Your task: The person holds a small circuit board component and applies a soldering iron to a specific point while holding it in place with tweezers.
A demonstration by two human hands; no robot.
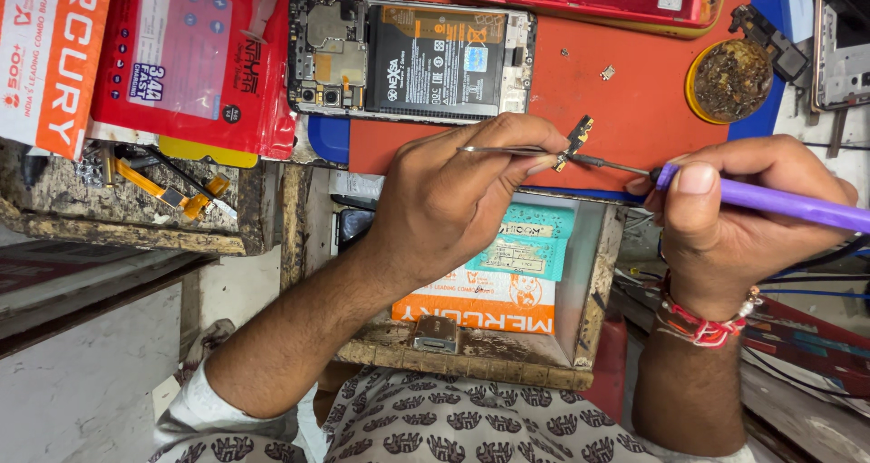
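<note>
Patterned shirt fabric [453, 422] fills the bottom of the frame, nearest the lens, as a person works over a cluttered repair bench. At upper left lie an orange-and-white carton [50, 55] and a red accessory packet [186, 60], with an orange flex ribbon [168, 189] on the worn wooden tray [136, 223] below them. Just right of these, an opened phone [412, 57] rests face down on the red mat [634, 110], its back cover off and its battery and boards exposed. At centre, the left hand [453, 209] pinches metal tweezers [503, 150] that grip a small connector board [575, 137] over the mat's lower edge. From the right, the right hand [734, 223], a red thread band at its wrist, is closed around a purple-handled soldering iron [779, 205], tip at the small board. Judging by this, disassembly looks done and soldering is in hand; refitting the part appears to remain. A round tin of tip cleaner [732, 81] sits at upper right
</note>
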